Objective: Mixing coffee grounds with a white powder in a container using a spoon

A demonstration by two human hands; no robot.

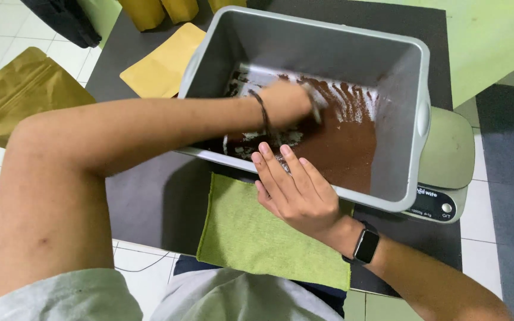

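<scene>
My left hand (284,101) was down inside the grey tub (406,119), blurred, fingers seemingly curled round a small scoop I couldn't make out, scraping brown powder (343,148) off the floor toward the near-right corner. My right hand (295,190) lay flat and empty on the tub's near rim, steadying it above the green cloth (257,232). I judged the scraping half done; the walls hemmed my wrist, open room only upward.

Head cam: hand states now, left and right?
Left hand: inside the grey tub, blurred over the brown powder; grip cannot be told.
Right hand: open, flat on the tub's near rim, holding nothing.
</scene>
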